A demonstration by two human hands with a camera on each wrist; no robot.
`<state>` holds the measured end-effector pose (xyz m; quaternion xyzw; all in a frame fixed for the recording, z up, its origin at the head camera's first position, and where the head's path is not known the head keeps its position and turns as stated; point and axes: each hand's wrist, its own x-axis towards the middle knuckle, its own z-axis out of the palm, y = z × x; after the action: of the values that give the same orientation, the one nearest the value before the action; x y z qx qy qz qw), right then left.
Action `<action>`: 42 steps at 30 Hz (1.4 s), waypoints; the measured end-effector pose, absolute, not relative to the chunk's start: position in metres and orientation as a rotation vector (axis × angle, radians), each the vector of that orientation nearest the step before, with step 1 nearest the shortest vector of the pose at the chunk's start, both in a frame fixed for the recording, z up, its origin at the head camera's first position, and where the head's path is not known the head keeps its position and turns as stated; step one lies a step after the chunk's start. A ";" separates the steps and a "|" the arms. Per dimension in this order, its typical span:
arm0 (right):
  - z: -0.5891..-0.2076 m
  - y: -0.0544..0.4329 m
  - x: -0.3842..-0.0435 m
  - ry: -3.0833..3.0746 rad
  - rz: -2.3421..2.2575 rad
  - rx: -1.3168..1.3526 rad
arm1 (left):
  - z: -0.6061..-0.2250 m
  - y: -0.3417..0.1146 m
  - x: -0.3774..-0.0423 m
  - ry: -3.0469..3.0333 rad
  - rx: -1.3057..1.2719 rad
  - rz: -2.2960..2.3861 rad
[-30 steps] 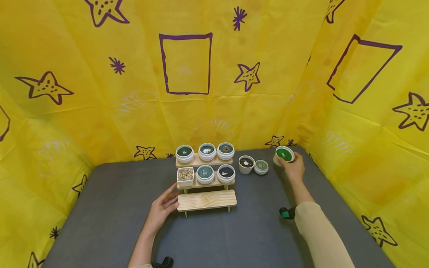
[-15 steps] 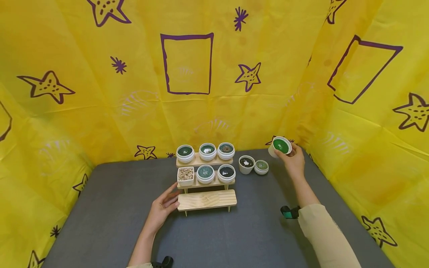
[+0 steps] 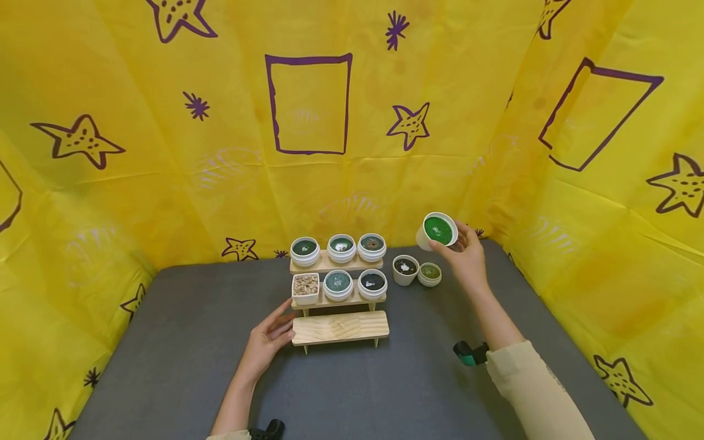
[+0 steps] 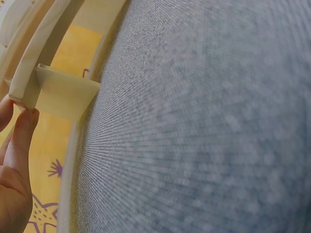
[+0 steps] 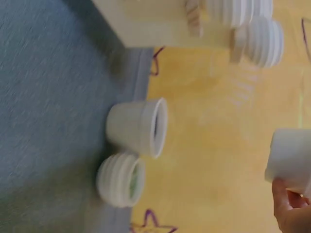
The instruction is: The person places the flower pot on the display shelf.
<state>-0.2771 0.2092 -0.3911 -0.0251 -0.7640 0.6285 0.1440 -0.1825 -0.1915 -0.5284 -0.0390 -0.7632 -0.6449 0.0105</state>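
Note:
My right hand (image 3: 466,260) holds a white cup (image 5: 290,158) filled with green candle-like material, lifted above the table and tilted so its green top (image 3: 438,230) shows. My left hand (image 3: 266,342) is at the left end of a tiered wooden stand (image 3: 341,328), with thumb and fingertips at the corner of its lowest shelf (image 4: 31,80). On the middle shelf sit a square pot of pebbly pieces (image 3: 305,286), a teal-filled pot (image 3: 338,283) and a black-filled pot (image 3: 372,283). The top shelf bears a dark green pot (image 3: 304,249), another green pot (image 3: 341,247) and a grey-brown-topped pot (image 3: 371,246).
A dark-filled cup (image 3: 406,269) and a small ribbed pot with olive green filling (image 3: 429,273) stand on the grey table (image 3: 181,354), right of the stand. Yellow cloth walls with purple drawings (image 3: 308,104) rise behind and at both sides.
My right hand has raised the green cup and carried it left, above the small pot and dark-filled cup. The left hand has stayed at the stand.

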 end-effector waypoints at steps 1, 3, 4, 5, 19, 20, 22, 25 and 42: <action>-0.388 0.206 -0.275 -2.204 1.816 -0.048 | -0.528 -0.191 -0.183 -2.382 -0.122 -2.011; -0.384 0.199 -0.270 -2.200 1.827 0.014 | -0.528 -0.191 -0.183 -2.382 -0.125 -2.006; -0.382 0.195 -0.268 -2.200 1.828 0.043 | -0.528 -0.191 -0.183 -2.382 -0.125 -2.002; -0.380 0.192 -0.266 -2.203 1.827 0.069 | -0.528 -0.191 -0.183 -2.382 -0.126 -2.000; -0.372 0.137 -0.230 -2.258 1.933 0.448 | -0.529 -0.192 -0.183 -2.378 -0.141 -2.002; -0.373 0.133 -0.227 -2.265 1.945 0.468 | -0.529 -0.192 -0.183 -2.377 -0.143 -2.003; -0.375 0.126 -0.221 -2.280 1.959 0.517 | -0.529 -0.192 -0.183 -2.376 -0.144 -2.004; -0.379 0.116 -0.214 -2.293 1.975 0.600 | -0.529 -0.192 -0.183 -2.372 -0.142 -2.005; -0.410 0.067 -0.189 -2.367 2.079 0.891 | -0.529 -0.193 -0.184 -2.369 -0.130 -2.015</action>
<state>-0.1890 0.0675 -0.4103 0.2715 -0.7215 0.6335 -0.0661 -0.1838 -0.1934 -0.5290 -0.0417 -0.7610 -0.6472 0.0143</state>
